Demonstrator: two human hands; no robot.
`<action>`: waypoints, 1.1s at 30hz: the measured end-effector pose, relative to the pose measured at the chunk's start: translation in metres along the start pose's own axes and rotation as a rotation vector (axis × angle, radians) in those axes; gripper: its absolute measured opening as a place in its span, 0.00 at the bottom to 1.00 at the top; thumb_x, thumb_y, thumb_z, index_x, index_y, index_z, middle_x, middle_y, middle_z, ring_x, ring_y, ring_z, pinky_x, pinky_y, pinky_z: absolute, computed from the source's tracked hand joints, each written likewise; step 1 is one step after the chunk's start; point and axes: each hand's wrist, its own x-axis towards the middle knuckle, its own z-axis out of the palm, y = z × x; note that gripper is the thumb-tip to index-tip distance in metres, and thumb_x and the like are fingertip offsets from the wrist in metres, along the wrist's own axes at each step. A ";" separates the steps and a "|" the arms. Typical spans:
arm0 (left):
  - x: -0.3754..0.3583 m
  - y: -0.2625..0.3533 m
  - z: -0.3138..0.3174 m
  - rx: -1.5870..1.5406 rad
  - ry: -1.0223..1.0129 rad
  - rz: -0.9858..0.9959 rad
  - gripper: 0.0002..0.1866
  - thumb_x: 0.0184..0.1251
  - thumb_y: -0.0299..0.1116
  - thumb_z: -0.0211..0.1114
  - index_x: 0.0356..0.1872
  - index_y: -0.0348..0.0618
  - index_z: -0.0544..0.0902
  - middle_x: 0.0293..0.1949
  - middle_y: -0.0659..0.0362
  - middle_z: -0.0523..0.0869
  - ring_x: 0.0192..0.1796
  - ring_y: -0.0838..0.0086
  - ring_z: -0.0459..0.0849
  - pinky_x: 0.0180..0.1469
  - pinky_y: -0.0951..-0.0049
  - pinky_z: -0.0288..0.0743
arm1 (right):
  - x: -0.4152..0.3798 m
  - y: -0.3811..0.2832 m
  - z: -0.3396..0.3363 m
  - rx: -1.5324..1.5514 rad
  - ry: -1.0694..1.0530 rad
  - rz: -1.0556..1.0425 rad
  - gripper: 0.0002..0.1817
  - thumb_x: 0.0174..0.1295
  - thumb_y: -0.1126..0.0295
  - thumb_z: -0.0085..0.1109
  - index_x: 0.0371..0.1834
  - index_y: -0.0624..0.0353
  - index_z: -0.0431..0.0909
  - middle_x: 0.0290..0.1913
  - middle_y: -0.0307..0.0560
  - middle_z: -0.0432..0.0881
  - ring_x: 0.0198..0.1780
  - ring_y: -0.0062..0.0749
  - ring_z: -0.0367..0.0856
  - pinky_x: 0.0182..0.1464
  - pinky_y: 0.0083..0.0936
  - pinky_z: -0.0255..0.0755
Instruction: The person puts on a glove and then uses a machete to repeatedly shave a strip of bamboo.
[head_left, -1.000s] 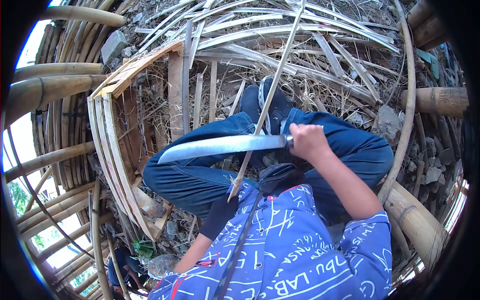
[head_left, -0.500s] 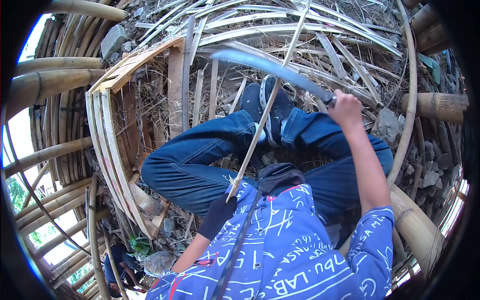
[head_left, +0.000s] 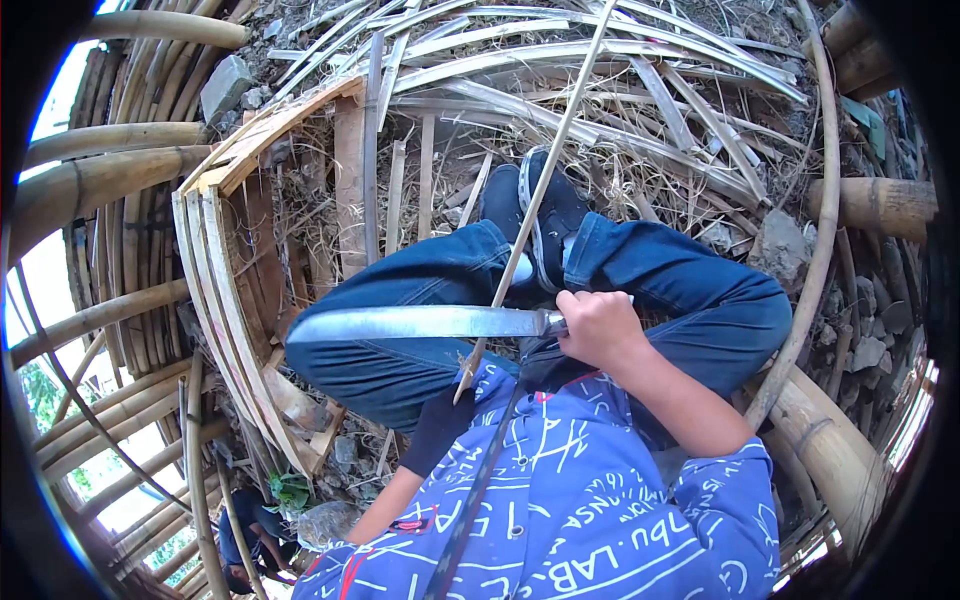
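My right hand (head_left: pixel 600 328) is wrapped round the handle of a machete (head_left: pixel 420 322). The long blade points left and lies across a thin bamboo strip (head_left: pixel 545 190), over my lap. My left hand (head_left: pixel 440 430), in a dark glove, is closed at the lower end of this strip, close to my waist. From there the strip slants up past my shoes to the top of the view. Curled shavings cling to it just above the glove. The left fingers are partly hidden.
A wooden frame of planks (head_left: pixel 222 270) stands at my left, with bamboo poles (head_left: pixel 130 168) beyond. Split bamboo strips (head_left: pixel 500 40) and shavings cover the ground ahead. Rocks (head_left: pixel 780 245) and a thick pole (head_left: pixel 815 425) lie right. Another person (head_left: pixel 250 535) is at lower left.
My right hand has brought the machete down and toward my body, from beyond my shoes to across my lap. My left hand stays at the bamboo strip's lower end.
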 end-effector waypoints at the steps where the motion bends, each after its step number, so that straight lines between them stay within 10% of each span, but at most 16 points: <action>1: 0.001 -0.002 0.001 0.068 0.017 0.070 0.14 0.69 0.40 0.52 0.41 0.39 0.79 0.24 0.42 0.80 0.30 0.48 0.83 0.31 0.60 0.72 | 0.002 0.001 0.004 0.001 0.005 0.002 0.12 0.39 0.67 0.66 0.24 0.55 0.73 0.22 0.49 0.80 0.24 0.43 0.83 0.27 0.36 0.76; 8: -0.002 -0.011 0.000 -0.023 -0.033 0.133 0.15 0.68 0.42 0.53 0.44 0.41 0.78 0.24 0.43 0.81 0.30 0.50 0.84 0.31 0.59 0.73 | 0.016 0.013 -0.004 -0.066 0.055 -0.123 0.10 0.38 0.69 0.64 0.22 0.56 0.72 0.21 0.47 0.79 0.24 0.41 0.82 0.27 0.34 0.76; 10: -0.004 -0.006 -0.002 -0.063 -0.060 0.102 0.15 0.68 0.41 0.53 0.44 0.40 0.78 0.23 0.45 0.81 0.28 0.54 0.84 0.31 0.61 0.73 | 0.021 0.023 -0.001 -0.155 0.027 -0.079 0.22 0.27 0.66 0.74 0.26 0.57 0.72 0.23 0.46 0.78 0.27 0.43 0.81 0.32 0.36 0.75; 11: -0.005 -0.001 -0.004 -0.099 -0.084 0.062 0.15 0.69 0.41 0.52 0.44 0.40 0.78 0.21 0.47 0.81 0.26 0.58 0.84 0.30 0.62 0.73 | 0.024 0.026 -0.002 -0.173 0.123 -0.166 0.06 0.40 0.71 0.58 0.20 0.55 0.72 0.20 0.47 0.78 0.23 0.39 0.82 0.26 0.32 0.75; 14: -0.008 0.001 -0.006 -0.131 -0.076 0.029 0.15 0.69 0.40 0.52 0.43 0.38 0.79 0.19 0.51 0.79 0.23 0.67 0.82 0.29 0.66 0.72 | 0.029 0.025 -0.011 -0.193 0.164 -0.202 0.05 0.40 0.70 0.57 0.20 0.56 0.72 0.19 0.47 0.78 0.21 0.40 0.81 0.26 0.32 0.75; 15: -0.008 0.001 -0.006 -0.135 -0.073 0.030 0.15 0.69 0.40 0.52 0.43 0.38 0.79 0.19 0.51 0.79 0.23 0.67 0.82 0.29 0.66 0.72 | 0.029 0.029 -0.011 -0.201 0.099 -0.109 0.19 0.30 0.65 0.72 0.24 0.56 0.71 0.23 0.48 0.78 0.26 0.45 0.80 0.30 0.37 0.75; 22: -0.006 -0.012 -0.002 -0.167 -0.094 0.112 0.14 0.68 0.39 0.54 0.41 0.37 0.79 0.20 0.54 0.79 0.23 0.73 0.80 0.30 0.69 0.72 | 0.058 0.096 -0.062 -0.432 0.225 0.309 0.08 0.46 0.67 0.61 0.28 0.56 0.75 0.24 0.53 0.81 0.30 0.49 0.84 0.35 0.43 0.78; 32: -0.012 0.002 -0.011 -0.244 -0.055 0.134 0.15 0.67 0.39 0.57 0.32 0.36 0.82 0.18 0.58 0.79 0.25 0.79 0.79 0.30 0.70 0.70 | 0.045 0.120 -0.086 -0.129 0.524 0.364 0.07 0.53 0.71 0.51 0.24 0.62 0.76 0.23 0.62 0.79 0.28 0.63 0.78 0.32 0.48 0.73; 33: -0.013 0.001 -0.016 -0.239 -0.089 0.106 0.14 0.67 0.38 0.58 0.34 0.36 0.82 0.18 0.60 0.79 0.26 0.82 0.77 0.30 0.72 0.70 | 0.039 0.114 -0.069 -0.055 0.568 0.312 0.05 0.51 0.73 0.56 0.22 0.63 0.74 0.18 0.55 0.77 0.19 0.50 0.76 0.26 0.40 0.69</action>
